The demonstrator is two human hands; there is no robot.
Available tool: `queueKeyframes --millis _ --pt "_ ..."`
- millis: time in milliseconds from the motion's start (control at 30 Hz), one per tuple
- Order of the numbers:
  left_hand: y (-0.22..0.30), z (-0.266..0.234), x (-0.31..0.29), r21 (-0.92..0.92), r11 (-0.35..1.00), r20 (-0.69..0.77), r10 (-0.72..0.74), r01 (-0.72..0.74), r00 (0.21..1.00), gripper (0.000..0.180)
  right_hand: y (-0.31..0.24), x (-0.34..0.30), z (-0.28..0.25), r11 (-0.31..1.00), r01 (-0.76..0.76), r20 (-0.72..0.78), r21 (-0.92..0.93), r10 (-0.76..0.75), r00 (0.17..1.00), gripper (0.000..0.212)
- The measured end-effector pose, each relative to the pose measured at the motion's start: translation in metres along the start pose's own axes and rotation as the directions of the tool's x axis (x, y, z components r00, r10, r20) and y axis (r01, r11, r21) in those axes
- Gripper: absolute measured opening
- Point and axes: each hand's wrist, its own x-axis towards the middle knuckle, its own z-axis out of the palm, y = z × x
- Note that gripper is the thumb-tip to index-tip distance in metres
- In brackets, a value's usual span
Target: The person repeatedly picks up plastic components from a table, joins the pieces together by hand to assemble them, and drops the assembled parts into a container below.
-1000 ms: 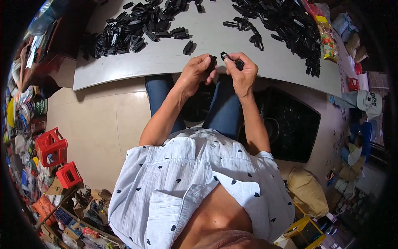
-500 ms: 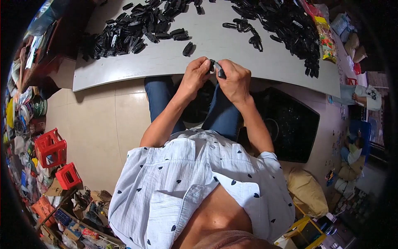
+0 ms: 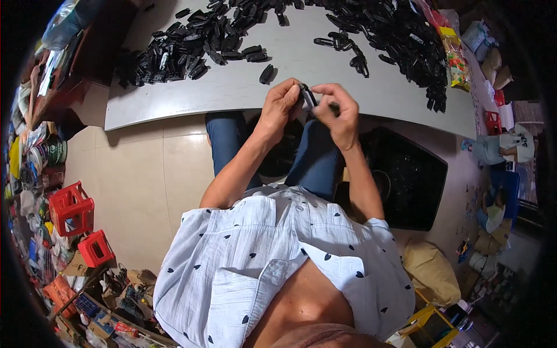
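Note:
My left hand (image 3: 279, 107) is closed on a slim black plastic piece (image 3: 308, 95), pinched by thumb and fingers over the table's near edge. Close on its right side is my right hand (image 3: 339, 115), its index finger reaching toward the upper end and its thumb bent near the lower end. Motion smears those fingers; a dark patch shows among them, and whether it is a held part I cannot tell. A single similar black piece (image 3: 267, 74) lies on the table just beyond my left hand.
On the grey-white table (image 3: 191, 103) a heap of black pieces (image 3: 174, 55) spreads at left, another (image 3: 406, 49) at right, with a few loose ones (image 3: 342, 43) between. A colourful packet (image 3: 456, 58) lies along the right edge. Red stools (image 3: 72, 209) stand on the floor at left.
My right hand has shifted slightly right, its fingers loosened from their close grip at the piece. The black piece now stands more lengthwise in my left hand. The view has shifted slightly.

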Motion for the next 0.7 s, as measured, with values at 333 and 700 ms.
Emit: queueKeyframes --millis 333,700 --pt "0.000 0.000 -0.014 -0.201 0.979 0.168 0.012 0.022 0.986 0.044 0.027 -0.010 0.017 0.908 -0.119 0.048 0.403 0.108 0.993 0.023" --pt "0.023 -0.092 0.043 0.852 -0.235 0.521 0.300 -0.468 0.799 0.036 0.061 -0.023 0.007 0.932 -0.104 0.477 -0.346 0.271 0.836 0.022"
